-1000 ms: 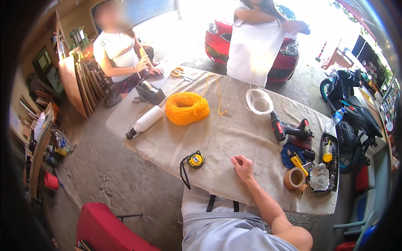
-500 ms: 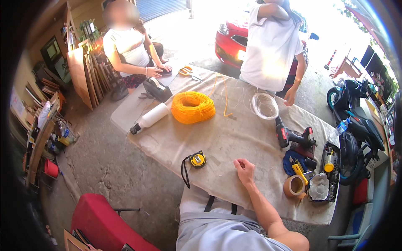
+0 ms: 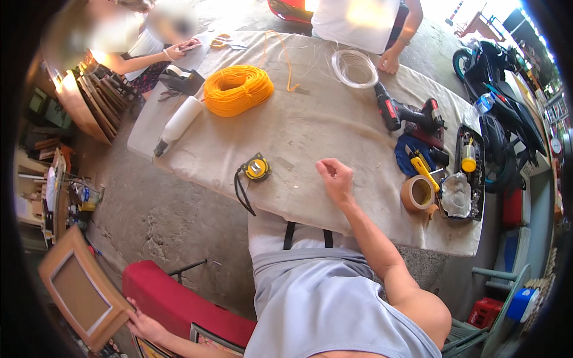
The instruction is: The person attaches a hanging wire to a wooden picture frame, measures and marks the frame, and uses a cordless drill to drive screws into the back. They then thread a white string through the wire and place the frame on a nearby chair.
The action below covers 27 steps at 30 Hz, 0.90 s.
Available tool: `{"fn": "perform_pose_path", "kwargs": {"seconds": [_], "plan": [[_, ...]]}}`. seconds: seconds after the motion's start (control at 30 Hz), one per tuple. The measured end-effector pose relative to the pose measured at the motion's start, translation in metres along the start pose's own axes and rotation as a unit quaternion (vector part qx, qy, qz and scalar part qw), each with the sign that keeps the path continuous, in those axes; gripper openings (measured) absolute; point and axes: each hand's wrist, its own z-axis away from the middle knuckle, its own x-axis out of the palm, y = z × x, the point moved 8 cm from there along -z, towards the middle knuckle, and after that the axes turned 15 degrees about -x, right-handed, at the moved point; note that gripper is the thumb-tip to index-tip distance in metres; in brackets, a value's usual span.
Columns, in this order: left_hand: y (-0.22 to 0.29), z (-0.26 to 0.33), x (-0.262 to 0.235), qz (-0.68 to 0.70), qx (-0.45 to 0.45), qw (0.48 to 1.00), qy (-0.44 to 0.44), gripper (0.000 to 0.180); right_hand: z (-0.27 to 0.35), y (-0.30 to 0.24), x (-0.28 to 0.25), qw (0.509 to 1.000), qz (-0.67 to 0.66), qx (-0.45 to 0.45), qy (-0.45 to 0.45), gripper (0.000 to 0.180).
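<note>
Nearest, at lower left, the left hand (image 3: pixel 144 326) pinches one edge of a brown frame (image 3: pixel 83 290), fingers and thumb closed on it, holding it tilted above the floor, beside the red seat (image 3: pixel 179 292). Framed pictures (image 3: pixel 203 335) show by that forearm. The right hand (image 3: pixel 335 179) rests on the near part of the cloth-covered table (image 3: pixel 322 131), fingers curled in; nothing shows in its grasp. As far as can be judged, the frame is picked up but not yet on the table, and no cord or tape shows on it. Near the right hand, the yellow tape measure (image 3: pixel 258 169) lies with no blade drawn out. To the right are a brown tape roll (image 3: pixel 416 194), a yellow cutter (image 3: pixel 425 173) and a cordless drill (image 3: pixel 412 114), all unheld. Farther off lie the orange cord coil (image 3: pixel 239 92), one end loose, and a whitish coil (image 3: pixel 341 76), just beside a co-worker's hand (image 3: pixel 389 61).
</note>
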Motion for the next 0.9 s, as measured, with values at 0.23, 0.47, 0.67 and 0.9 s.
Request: {"fn": "perform_pose_path", "kwargs": {"seconds": [0.23, 0.47, 0.67, 0.9], "plan": [[-0.064, 0.027, 0.224, 0.061, -0.128, 0.931, -0.337, 0.051, 0.016, -0.07, 0.089, 0.949, 0.157, -0.205, -0.181, 0.065], [-0.101, 0.12, 0.397, 0.008, -0.336, 0.759, -0.557, 0.052, 0.026, -0.05, 0.198, 0.902, 0.155, -0.193, -0.354, 0.057], [-0.111, 0.181, 0.46, -0.004, -0.421, 0.625, -0.657, 0.049, 0.034, -0.041, 0.26, 0.871, 0.211, -0.205, -0.393, 0.046], [-0.154, 0.177, 0.487, -0.024, -0.462, 0.541, -0.702, 0.049, 0.101, -0.098, 0.191, 0.899, 0.027, -0.317, -0.3, 0.032]]}}
